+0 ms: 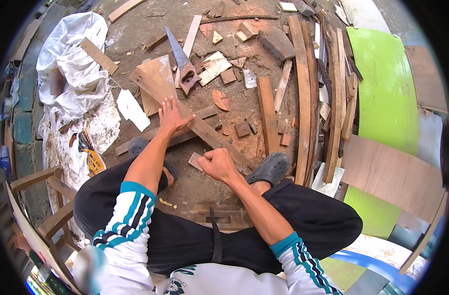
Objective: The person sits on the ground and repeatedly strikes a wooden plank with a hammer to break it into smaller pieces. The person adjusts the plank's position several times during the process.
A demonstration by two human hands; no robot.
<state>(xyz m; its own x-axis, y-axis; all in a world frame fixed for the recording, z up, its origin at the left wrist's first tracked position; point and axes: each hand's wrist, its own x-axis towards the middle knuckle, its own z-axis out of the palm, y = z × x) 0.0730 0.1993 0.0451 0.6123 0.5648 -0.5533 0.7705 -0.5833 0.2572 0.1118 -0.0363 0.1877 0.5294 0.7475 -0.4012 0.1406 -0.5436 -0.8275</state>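
Note:
A long wooden plank (pixel 204 132) slants from the upper left toward my right foot. My left hand (pixel 172 117) lies flat on it with fingers spread. Close to the plank's lower end, my right hand (pixel 217 164) is closed in a fist, and whatever is inside the fingers is hidden. Beside that fist shows a small wooden block (pixel 195 161); whether the hand touches it I cannot tell. Another piece of wood (pixel 195 133) passes under the plank crosswise. Beyond my left hand, a handsaw (pixel 183 64) with a wooden handle rests against scrap boards.
Long timbers (pixel 303 98) lie in a pile on the right, next to a green sheet (pixel 384 88) and a plywood panel (pixel 389 174). A white plastic sack (pixel 72 59) bulges at left, above a wooden frame (pixel 57 221). Offcuts and a dark stone block (pixel 277 43) litter the ground.

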